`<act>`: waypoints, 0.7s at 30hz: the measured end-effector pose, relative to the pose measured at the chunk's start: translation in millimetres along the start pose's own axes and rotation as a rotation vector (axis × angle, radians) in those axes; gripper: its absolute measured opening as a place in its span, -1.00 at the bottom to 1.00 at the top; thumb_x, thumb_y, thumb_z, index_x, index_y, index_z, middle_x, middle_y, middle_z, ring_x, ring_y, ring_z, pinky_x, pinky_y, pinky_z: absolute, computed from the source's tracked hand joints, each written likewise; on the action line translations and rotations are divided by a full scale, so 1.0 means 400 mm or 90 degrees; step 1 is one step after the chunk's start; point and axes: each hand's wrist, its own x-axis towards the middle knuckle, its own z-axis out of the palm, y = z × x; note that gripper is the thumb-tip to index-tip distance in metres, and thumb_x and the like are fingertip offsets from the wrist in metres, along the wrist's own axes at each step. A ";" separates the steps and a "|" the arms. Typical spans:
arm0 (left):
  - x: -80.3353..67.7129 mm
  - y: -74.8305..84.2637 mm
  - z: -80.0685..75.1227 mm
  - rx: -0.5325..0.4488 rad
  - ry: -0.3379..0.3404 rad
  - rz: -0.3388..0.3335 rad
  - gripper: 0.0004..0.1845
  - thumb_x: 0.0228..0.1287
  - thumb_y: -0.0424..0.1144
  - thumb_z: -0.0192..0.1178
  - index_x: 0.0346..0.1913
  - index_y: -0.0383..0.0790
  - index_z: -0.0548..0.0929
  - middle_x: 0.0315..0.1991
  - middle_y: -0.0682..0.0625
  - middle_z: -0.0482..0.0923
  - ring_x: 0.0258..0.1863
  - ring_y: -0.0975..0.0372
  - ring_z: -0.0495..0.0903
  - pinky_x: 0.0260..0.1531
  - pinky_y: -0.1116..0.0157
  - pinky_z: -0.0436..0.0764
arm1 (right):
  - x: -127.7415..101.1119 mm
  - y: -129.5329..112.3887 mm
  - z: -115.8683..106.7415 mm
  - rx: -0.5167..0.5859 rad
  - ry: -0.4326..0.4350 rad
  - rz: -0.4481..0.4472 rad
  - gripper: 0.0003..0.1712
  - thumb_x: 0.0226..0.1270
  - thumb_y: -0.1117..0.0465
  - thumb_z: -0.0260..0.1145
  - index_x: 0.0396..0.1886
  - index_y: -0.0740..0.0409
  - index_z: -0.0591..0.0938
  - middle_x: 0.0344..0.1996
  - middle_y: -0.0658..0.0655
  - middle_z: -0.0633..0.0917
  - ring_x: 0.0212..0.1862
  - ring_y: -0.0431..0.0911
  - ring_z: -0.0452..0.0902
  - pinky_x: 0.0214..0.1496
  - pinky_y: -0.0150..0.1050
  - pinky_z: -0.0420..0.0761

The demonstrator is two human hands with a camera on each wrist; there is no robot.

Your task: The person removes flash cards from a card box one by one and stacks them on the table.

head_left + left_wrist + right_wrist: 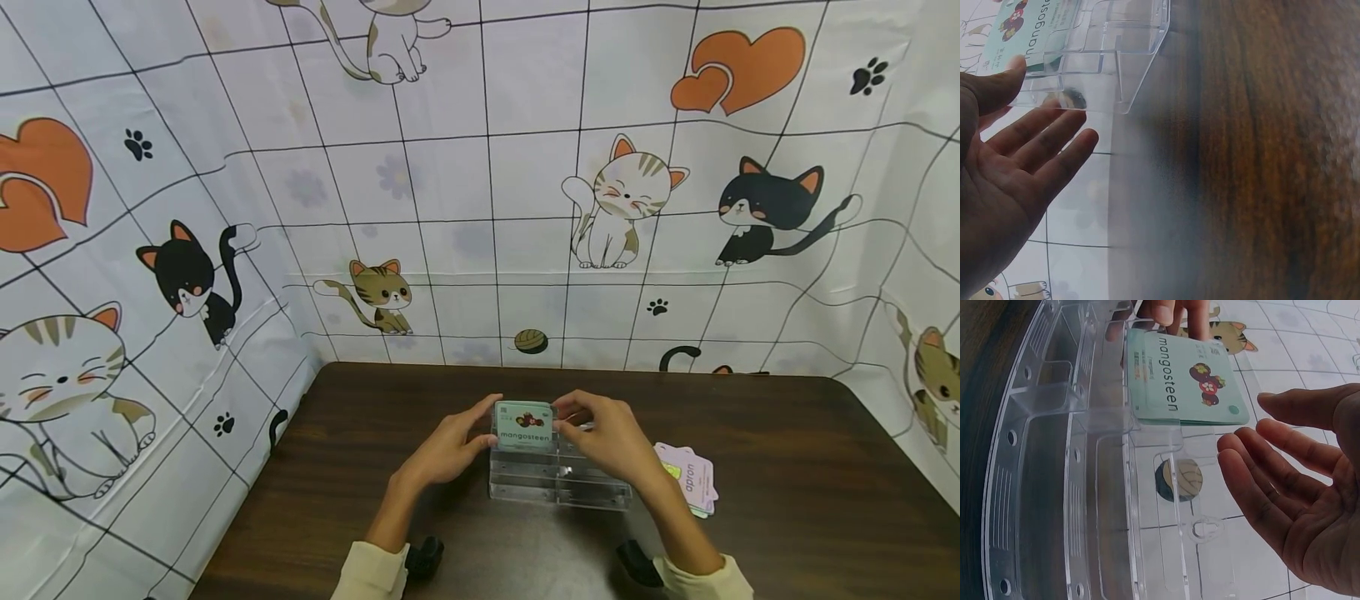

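Note:
A green card with "mangosteen" printed on it point(524, 426) stands upright in the upper left compartment of a clear plastic tiered holder point(592, 493). Its edge shows more than one layer in the right wrist view. At the card's left side is my left hand point(448, 446), thumb at the card edge and the other fingers extended behind the holder in the left wrist view. My right hand point(611, 433) is to the card's right, fingers loosely bent around nothing; in the right wrist view a small gap separates its fingertips point(1225, 456) from the card.
Right of the holder, partly behind my right forearm, lies a loose pile of cards point(693, 479) with "apron" on top. Everything rests on a dark wooden table point(787, 467). A cat-patterned white sheet point(450, 192) hangs behind and at the sides.

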 end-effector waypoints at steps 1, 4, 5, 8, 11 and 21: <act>0.000 0.001 0.000 -0.003 -0.001 -0.001 -0.26 0.66 -0.19 0.17 0.74 0.05 0.14 0.48 -0.18 0.54 0.46 -0.07 0.57 0.38 -0.15 0.58 | 0.001 -0.001 0.001 0.002 -0.001 -0.001 -0.78 0.46 0.27 0.47 0.04 0.19 0.78 -0.12 0.10 0.87 -0.04 0.04 0.82 -0.04 -0.05 0.82; 0.000 0.003 0.001 -0.012 -0.001 -0.004 -0.26 0.65 -0.21 0.18 0.74 0.05 0.15 0.45 -0.17 0.58 0.45 -0.05 0.59 0.38 -0.13 0.59 | 0.002 -0.001 0.006 0.003 -0.003 0.002 -0.78 0.46 0.28 0.48 0.04 0.19 0.78 -0.11 0.11 0.87 -0.04 0.04 0.82 -0.04 -0.04 0.82; -0.001 0.003 0.001 -0.015 0.000 -0.004 -0.26 0.65 -0.21 0.18 0.74 0.05 0.15 0.45 -0.17 0.58 0.45 -0.05 0.59 0.37 -0.13 0.60 | 0.002 -0.002 0.007 0.004 -0.003 0.003 -0.78 0.46 0.28 0.47 0.04 0.19 0.78 -0.11 0.11 0.86 -0.04 0.04 0.82 -0.03 -0.03 0.82; -0.001 0.002 0.001 -0.017 -0.001 -0.002 -0.25 0.65 -0.21 0.18 0.74 0.05 0.15 0.45 -0.18 0.57 0.46 -0.06 0.58 0.37 -0.13 0.60 | 0.004 -0.002 0.009 0.005 -0.005 0.005 -0.78 0.46 0.28 0.47 0.05 0.19 0.78 -0.10 0.12 0.86 -0.03 0.05 0.82 -0.04 -0.03 0.82; -0.002 0.001 0.000 -0.018 -0.004 -0.004 -0.25 0.65 -0.20 0.18 0.74 0.07 0.13 0.47 -0.18 0.56 0.47 -0.07 0.57 0.38 -0.14 0.59 | 0.005 -0.003 0.012 0.003 -0.006 0.009 -0.77 0.46 0.28 0.47 0.06 0.18 0.78 -0.09 0.13 0.86 -0.04 0.05 0.83 -0.10 -0.07 0.81; -0.002 -0.002 -0.001 -0.028 -0.005 0.002 -0.27 0.67 -0.18 0.15 0.75 0.08 0.12 0.51 -0.16 0.52 0.49 -0.04 0.55 0.40 -0.13 0.57 | 0.018 0.001 0.022 -0.002 -0.004 -0.002 -0.75 0.45 0.27 0.48 0.07 0.18 0.78 -0.08 0.15 0.86 -0.06 0.04 0.84 -0.16 -0.09 0.78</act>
